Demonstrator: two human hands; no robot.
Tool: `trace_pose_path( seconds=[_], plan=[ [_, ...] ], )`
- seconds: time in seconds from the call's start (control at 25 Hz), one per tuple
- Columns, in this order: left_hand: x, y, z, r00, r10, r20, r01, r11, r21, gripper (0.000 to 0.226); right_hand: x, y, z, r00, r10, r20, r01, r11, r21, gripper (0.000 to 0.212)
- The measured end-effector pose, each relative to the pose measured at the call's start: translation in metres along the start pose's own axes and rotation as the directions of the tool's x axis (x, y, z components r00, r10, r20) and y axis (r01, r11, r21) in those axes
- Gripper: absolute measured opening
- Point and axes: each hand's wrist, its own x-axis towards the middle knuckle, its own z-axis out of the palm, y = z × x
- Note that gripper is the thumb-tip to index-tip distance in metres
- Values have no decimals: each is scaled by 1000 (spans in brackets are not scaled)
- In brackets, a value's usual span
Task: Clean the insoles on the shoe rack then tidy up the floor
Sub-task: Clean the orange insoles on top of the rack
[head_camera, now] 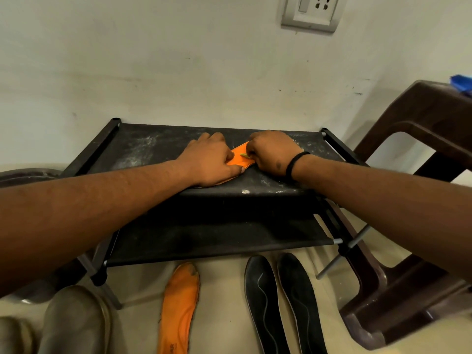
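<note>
The orange insole lies diagonally on the shoe rack; the left hand presses it flat-fingered, and the right hand curls round a small green tool.

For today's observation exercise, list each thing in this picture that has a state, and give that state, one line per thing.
Left hand: flat, pressing the orange insole down.
Right hand: curled round a small greenish tool.
Orange insole on rack: lying on the dusty top shelf.
Orange insole on floor: lying flat, toe dirty.
Black insoles: side by side on floor.
Shoe rack: upright, top dusty.
</note>
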Motion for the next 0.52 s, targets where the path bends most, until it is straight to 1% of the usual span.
trace_pose_path(
  seconds=[0.08,0.12,0.16,0.24,0.32,0.44,0.52],
  plan=[
    [0,0,0,1000,1,6,-1,1000,4,56,6,2,0,997,83,6,-83,995,-55,15],
    [0,0,0,1000,1,9,-1,1000,8,57,9,3,0,991,132,12,-131,990,-55,16],
    [0,0,0,1000,0,11,-1,1000,13,58,12,4,0,983,182,15,-182,983,-27,16],
    [1,0,0,1000,-1,12,0,1000,18,58,18,3,1,964,264,23,-265,960,87,19],
    [0,-1,0,1000,-2,4,2,1000,11,57,20,-4,2,967,254,36,-256,950,176,21],
    [-1,-1,0,1000,-6,-10,6,1000,-13,55,15,-12,0,989,138,59,-147,968,202,18],
    [-1,0,1,1000,-5,-12,5,1000,-17,55,11,-8,-1,992,121,47,-129,963,238,19]
  ],
)
